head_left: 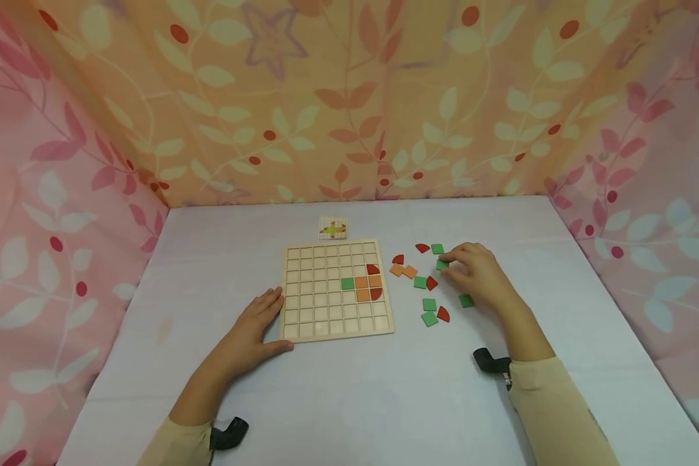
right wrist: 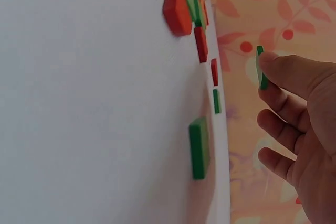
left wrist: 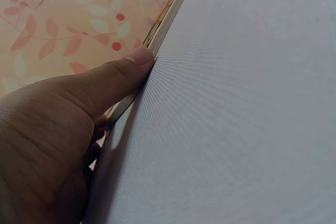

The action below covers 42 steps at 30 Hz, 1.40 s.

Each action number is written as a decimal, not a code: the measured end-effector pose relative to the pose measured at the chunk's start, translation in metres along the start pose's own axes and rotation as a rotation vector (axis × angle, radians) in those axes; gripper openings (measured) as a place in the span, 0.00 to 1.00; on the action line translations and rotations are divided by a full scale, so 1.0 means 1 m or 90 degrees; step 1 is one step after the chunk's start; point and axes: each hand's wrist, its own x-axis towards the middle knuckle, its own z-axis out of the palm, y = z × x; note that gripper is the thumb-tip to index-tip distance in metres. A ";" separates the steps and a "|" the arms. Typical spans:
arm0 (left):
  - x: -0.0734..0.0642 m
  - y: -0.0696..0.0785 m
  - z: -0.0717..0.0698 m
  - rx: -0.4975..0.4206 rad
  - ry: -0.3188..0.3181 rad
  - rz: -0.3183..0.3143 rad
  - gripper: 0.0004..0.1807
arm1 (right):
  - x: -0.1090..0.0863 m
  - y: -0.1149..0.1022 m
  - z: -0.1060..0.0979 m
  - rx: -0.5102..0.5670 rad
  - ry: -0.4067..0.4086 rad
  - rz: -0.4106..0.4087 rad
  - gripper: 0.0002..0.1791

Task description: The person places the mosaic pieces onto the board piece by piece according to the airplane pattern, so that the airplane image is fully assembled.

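Note:
My right hand point(head_left: 480, 275) pinches a green square tile point(right wrist: 261, 66) between thumb and index finger, above the loose pieces right of the board; its other fingers are spread in the right wrist view. My left hand point(head_left: 247, 336) rests at the near left corner of a wooden grid board point(head_left: 314, 301), fingers along the left side and thumb point(left wrist: 139, 57) against the front edge. Near the board's right side lie a green square point(head_left: 347, 283), three orange squares point(head_left: 361, 282) and two red quarter-circles point(head_left: 373, 269), set in the cells.
Loose green squares point(head_left: 429, 304), red quarter-circles point(head_left: 443, 314) and two orange squares point(head_left: 410, 272) lie scattered right of the board. Behind the board is a small pattern card point(head_left: 332, 228). Flowered cloth point(head_left: 349, 97) surrounds the white table point(head_left: 349, 401) at the back and sides.

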 end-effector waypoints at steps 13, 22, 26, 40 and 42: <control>0.000 0.000 -0.001 -0.002 -0.016 -0.009 0.60 | 0.017 -0.049 0.004 0.012 -0.009 0.001 0.16; 0.000 0.000 -0.002 -0.004 -0.018 -0.008 0.59 | 0.030 -0.084 0.020 0.026 -0.019 -0.036 0.16; 0.000 0.000 -0.001 -0.004 -0.016 -0.005 0.59 | 0.035 -0.101 0.026 0.030 -0.019 -0.052 0.16; 0.000 0.001 -0.002 -0.010 -0.013 -0.005 0.59 | 0.044 -0.131 0.058 0.015 -0.049 -0.106 0.14; 0.000 0.000 -0.001 -0.009 -0.011 -0.002 0.59 | 0.044 -0.132 0.064 0.013 -0.053 -0.119 0.14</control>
